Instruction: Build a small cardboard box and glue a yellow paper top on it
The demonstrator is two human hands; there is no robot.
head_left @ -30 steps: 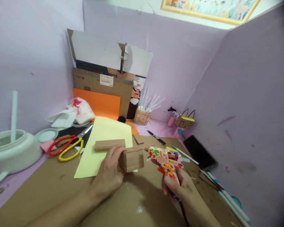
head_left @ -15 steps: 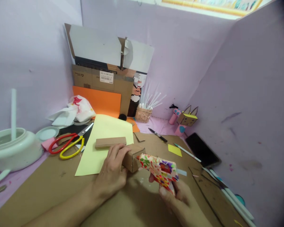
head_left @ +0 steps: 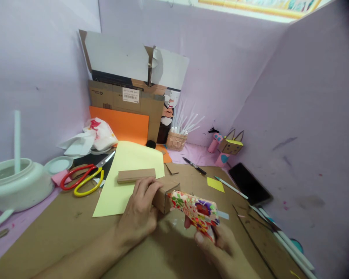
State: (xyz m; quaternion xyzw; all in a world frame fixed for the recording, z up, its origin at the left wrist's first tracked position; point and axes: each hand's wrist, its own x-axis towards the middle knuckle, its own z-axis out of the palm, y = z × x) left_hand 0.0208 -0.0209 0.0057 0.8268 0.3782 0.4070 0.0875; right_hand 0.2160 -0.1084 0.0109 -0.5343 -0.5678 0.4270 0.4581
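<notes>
My left hand (head_left: 142,207) is closed around the left part of a small cardboard box (head_left: 164,197), keeping it low over the work surface. In my right hand (head_left: 213,242) is a flower-patterned hot glue gun (head_left: 193,209), gripped by its handle. Its nozzle points left and meets the box's open right end at an edge. A clear glue stick (head_left: 223,214) pokes out of the gun's back. Behind my left hand, a flat cardboard strip (head_left: 136,175) lies on a yellow paper sheet (head_left: 110,201). My left fingertips are partly hidden by the box.
Red-and-yellow scissors (head_left: 88,180) and a white pot (head_left: 26,186) stand at the left. A basket of glue sticks (head_left: 176,140), a black pen (head_left: 194,166), a phone (head_left: 249,183) and a cardboard animal figure (head_left: 230,147) are farther back. A large carton (head_left: 119,99) leans behind.
The box and my left hand have shifted very slightly to the right. The glue gun's tip stays at the box's edge.
</notes>
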